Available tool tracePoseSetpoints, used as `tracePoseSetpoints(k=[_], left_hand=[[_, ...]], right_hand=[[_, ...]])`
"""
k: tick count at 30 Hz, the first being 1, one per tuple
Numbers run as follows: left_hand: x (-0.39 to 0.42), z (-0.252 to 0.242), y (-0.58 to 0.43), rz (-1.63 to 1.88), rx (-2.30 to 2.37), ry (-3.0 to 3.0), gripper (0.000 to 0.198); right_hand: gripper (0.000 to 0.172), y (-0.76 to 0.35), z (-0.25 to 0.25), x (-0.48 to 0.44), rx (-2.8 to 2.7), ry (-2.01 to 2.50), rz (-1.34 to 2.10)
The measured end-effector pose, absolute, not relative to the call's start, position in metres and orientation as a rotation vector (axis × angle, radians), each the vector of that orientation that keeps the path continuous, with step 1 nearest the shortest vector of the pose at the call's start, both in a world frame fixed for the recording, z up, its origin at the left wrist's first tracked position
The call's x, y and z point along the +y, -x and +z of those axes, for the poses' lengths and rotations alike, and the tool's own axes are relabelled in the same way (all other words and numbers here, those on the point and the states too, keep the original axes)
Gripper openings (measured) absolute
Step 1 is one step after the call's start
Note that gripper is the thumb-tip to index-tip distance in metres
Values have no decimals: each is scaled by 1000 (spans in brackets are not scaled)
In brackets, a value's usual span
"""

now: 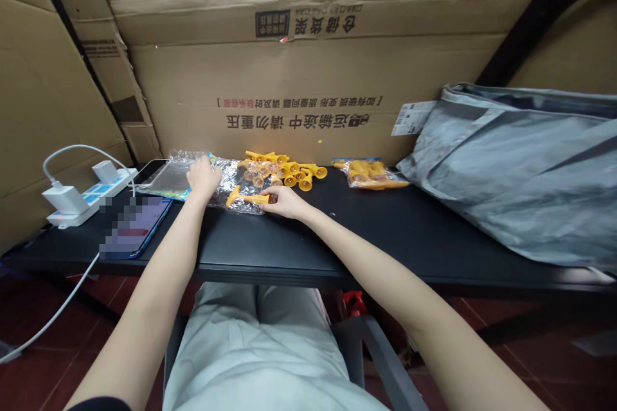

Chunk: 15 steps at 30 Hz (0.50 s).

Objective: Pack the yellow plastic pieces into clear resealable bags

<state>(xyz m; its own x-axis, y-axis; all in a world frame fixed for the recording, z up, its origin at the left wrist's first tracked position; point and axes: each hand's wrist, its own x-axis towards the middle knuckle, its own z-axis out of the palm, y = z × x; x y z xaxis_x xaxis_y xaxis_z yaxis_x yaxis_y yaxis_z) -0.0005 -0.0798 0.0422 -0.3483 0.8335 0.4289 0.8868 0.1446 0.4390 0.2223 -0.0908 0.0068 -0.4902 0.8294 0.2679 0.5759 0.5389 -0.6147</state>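
My left hand (204,178) is closed on a clear plastic bag (224,173) with a coloured strip, pinching it near its left part. My right hand (285,203) has its fingers closed on an orange-yellow plastic piece, a pipe-shaped toy (255,200), at the bag's near right end. Whether this toy lies inside the film or on top of it, I cannot tell. Just behind my right hand lies a pile of similar pipe-shaped toys (304,181) with flared cup ends, some seen through the film. Farther right rests a filled bag (371,174) of the same yellow toys.
At left are a phone (144,225), a white power strip (87,202) with plugged-in chargers and a white cable. Another dark-screened device (150,170) lies partly under flat clear bags. A large grey bag (525,173) stands at right. Cardboard (299,77) walls the desk's back.
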Motion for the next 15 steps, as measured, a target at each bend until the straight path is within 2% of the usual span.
tracePoseSetpoints(k=[4, 7, 10, 15], left_hand=[[-74, 37, 25, -856, -2638, 1615, 48], [-66, 31, 37, -903, -2680, 1691, 34], [-60, 26, 45, -1181, -2629, 1785, 14], [-62, 29, 46, -1673, -2525, 1957, 17]], right_hand=[[26, -222, 16, -92, -2293, 1155, 524], [19, -222, 20, -89, -2306, 1122, 483], [22, -219, 20, -84, -2272, 1063, 616], [41, -208, 23, -78, -2063, 1118, 1082]])
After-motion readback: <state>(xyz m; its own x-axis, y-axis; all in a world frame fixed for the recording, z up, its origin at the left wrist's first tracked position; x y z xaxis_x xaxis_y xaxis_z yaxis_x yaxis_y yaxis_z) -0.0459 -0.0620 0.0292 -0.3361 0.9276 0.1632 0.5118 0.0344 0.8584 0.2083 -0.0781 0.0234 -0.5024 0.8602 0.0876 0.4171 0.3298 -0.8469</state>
